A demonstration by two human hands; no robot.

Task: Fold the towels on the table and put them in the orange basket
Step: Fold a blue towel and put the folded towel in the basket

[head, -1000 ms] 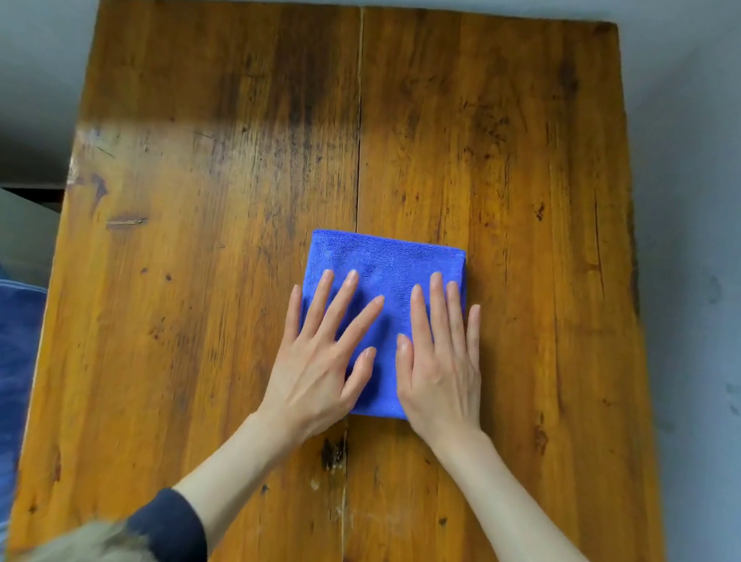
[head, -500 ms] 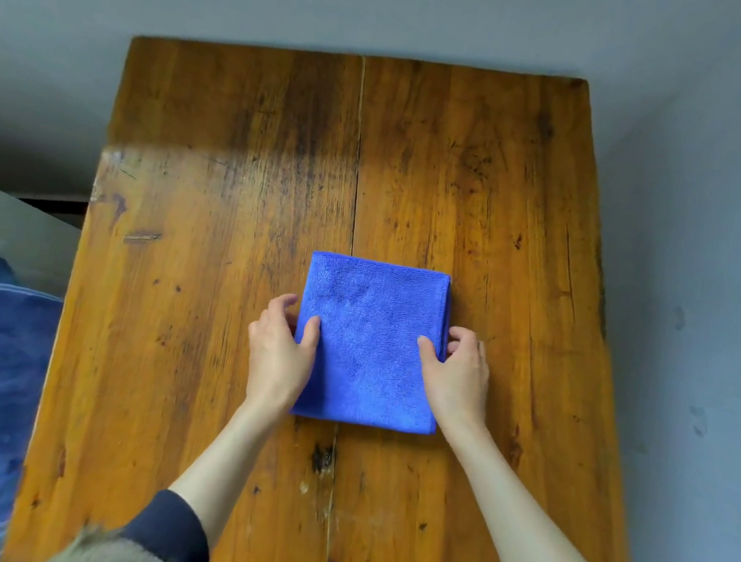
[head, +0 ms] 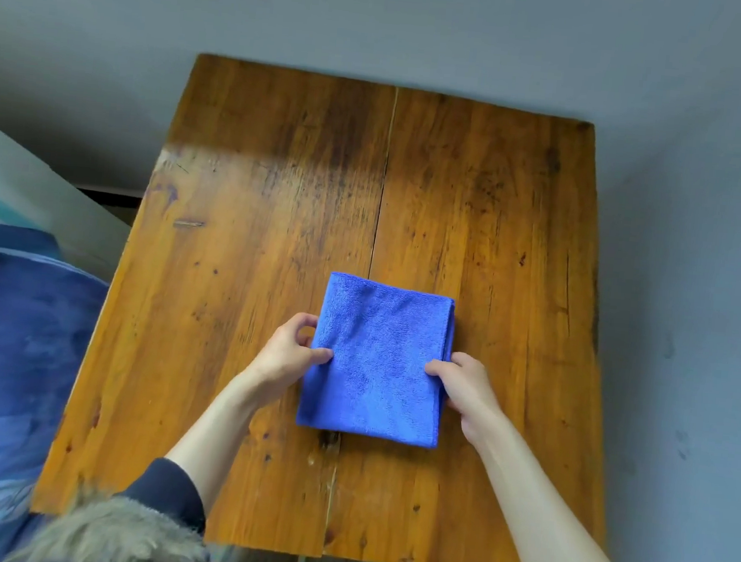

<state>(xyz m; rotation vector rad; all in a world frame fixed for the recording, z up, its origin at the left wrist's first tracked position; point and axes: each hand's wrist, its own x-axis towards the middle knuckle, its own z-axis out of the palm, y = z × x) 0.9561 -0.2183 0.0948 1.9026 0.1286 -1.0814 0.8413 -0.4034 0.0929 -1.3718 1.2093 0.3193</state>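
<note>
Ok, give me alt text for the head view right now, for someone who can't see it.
Two bare hands grip a folded blue towel by its sides on a worn wooden table, the left hand at its left edge and the right hand at its right. No orange basket is in view.

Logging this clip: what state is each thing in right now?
Towel: folded into a rectangle, lying on the table.
Left hand: pinching the towel's left edge.
Right hand: pinching the towel's right edge.
Table: bare wood, with a seam down the middle.
</note>
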